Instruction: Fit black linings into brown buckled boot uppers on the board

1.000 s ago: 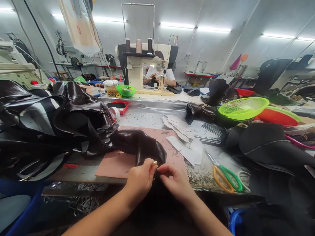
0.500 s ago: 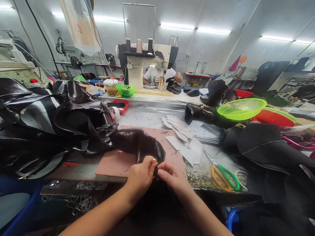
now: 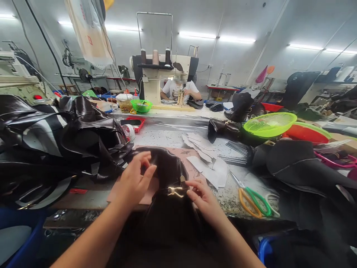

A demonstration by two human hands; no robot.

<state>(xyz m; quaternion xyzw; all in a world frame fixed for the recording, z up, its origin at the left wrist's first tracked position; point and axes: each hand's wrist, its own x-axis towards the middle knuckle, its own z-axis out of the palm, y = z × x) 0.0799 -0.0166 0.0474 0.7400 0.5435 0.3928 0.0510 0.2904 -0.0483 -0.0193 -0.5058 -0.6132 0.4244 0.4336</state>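
A glossy dark brown leather boot upper [image 3: 167,163] hangs over the bench's front edge toward me. Across it runs a narrow strap with a shiny gold buckle [image 3: 175,191]; a small gold tip [image 3: 182,179] sticks up just above. My left hand [image 3: 136,178] is off the leather on the left, thumb and fingers apart, holding nothing. At the buckle's right side, my right hand [image 3: 199,191] has its thumb and fingers closed on the dark strap, whose pinched part is mostly hidden. The leather's lower part fades into shadow.
A pink board [image 3: 131,191] lies beneath the leather. White paper pieces [image 3: 208,169] and scissors [image 3: 249,199] lie to the right. Leather uppers [image 3: 92,134] are heaped at left, dark pieces [image 3: 295,163] at right. A co-worker [image 3: 181,89] sits behind a sewing machine [image 3: 152,83].
My left hand has let go of the buckle area and moved left, its fingers spreading. The gold buckle has come into view. My right hand has shifted slightly right.
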